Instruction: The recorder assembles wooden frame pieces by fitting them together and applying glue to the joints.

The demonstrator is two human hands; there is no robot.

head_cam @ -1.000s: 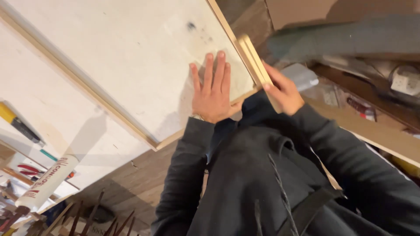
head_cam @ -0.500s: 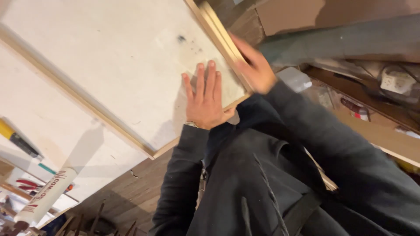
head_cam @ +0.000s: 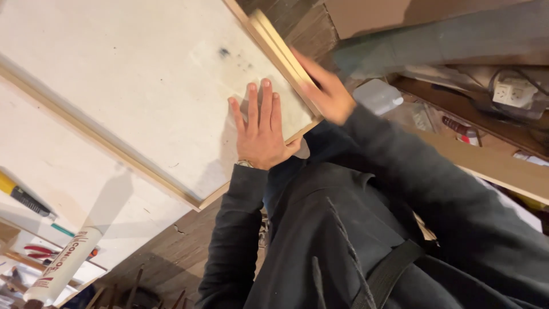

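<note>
A large white panel (head_cam: pixel 131 80) edged with thin wooden trim lies on a white work table. My left hand (head_cam: pixel 260 129) rests flat on the panel near its corner, fingers together and extended. My right hand (head_cam: pixel 326 91), blurred, grips a light wooden strip (head_cam: pixel 274 43) that lies along the panel's right edge. Dark sleeves cover both my arms, and a watch shows at my left wrist.
A white caulk tube (head_cam: pixel 60 269) lies at the lower left, near a yellow-handled tool (head_cam: pixel 17 194) and red-handled pliers (head_cam: pixel 34 250). Shelving at the right holds a white power socket (head_cam: pixel 512 91), a white plastic box (head_cam: pixel 377 94) and small items. Dark wooden floor shows below the table.
My right hand has slid along the panel's edge with the wooden strip, away from the corner. My left hand stays flat on the panel. The view has shifted slightly.
</note>
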